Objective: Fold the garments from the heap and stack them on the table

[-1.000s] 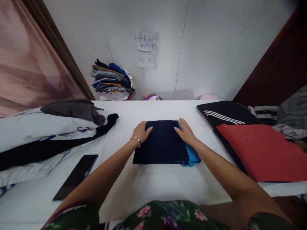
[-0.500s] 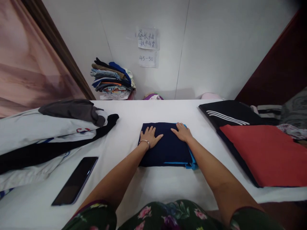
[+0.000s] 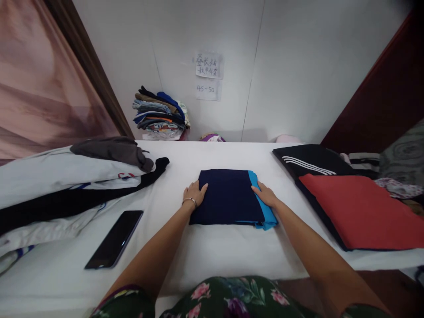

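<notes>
A folded navy garment with a bright blue edge lies flat on the white table. At its left side, my left hand grips the edge, the thumb on top and the fingertips partly hidden at the side. My right hand takes the opposite side over the bright blue fabric, its thumb pressing on top. A bracelet circles my left wrist.
Left of me lie a black phone and a heap of white, black and grey clothes. On the right are folded red and black garments. A clothes stack stands beyond the table.
Both hands have slid outward from the garment's top to its left and right sides. More of the bright blue edge shows on the right. The head view has shifted slightly.
</notes>
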Demonstrator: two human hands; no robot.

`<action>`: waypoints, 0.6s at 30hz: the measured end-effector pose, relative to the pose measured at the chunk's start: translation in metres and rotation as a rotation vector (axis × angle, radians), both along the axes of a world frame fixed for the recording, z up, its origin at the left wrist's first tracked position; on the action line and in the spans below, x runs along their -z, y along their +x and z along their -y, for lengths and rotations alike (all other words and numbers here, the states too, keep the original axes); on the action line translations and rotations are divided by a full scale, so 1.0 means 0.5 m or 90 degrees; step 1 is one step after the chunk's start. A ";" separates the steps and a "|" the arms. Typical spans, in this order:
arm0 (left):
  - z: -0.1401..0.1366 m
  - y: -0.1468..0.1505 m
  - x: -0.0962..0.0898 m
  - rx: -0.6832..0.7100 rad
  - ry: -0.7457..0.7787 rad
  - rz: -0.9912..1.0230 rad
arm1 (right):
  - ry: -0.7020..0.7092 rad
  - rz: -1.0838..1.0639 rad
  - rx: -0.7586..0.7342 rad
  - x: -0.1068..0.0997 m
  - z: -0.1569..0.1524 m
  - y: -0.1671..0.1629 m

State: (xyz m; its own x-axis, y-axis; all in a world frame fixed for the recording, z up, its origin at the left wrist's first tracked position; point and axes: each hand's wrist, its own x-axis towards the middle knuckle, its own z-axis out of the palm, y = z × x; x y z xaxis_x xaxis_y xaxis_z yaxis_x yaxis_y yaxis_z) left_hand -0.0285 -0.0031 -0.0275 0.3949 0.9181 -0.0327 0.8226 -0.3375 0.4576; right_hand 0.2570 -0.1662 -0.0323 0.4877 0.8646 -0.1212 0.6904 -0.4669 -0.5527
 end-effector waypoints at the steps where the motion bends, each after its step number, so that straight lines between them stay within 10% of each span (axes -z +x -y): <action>1: 0.003 -0.005 0.001 -0.003 0.009 0.012 | 0.020 -0.021 0.004 0.003 0.021 -0.003; 9: 0.007 -0.019 -0.031 -0.117 -0.123 0.172 | 0.198 -0.328 0.129 0.005 0.134 -0.054; 18: 0.040 -0.029 -0.046 -0.108 -0.467 0.435 | 0.161 -0.684 0.182 -0.050 0.129 -0.044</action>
State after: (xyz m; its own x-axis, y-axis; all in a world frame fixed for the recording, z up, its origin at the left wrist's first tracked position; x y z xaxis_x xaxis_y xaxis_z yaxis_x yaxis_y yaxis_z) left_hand -0.0431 -0.0229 -0.0043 0.4063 0.8077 -0.4273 0.3191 0.3128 0.8946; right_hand 0.2349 -0.2308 -0.0071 0.4197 0.7975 -0.4334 -0.3109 -0.3222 -0.8941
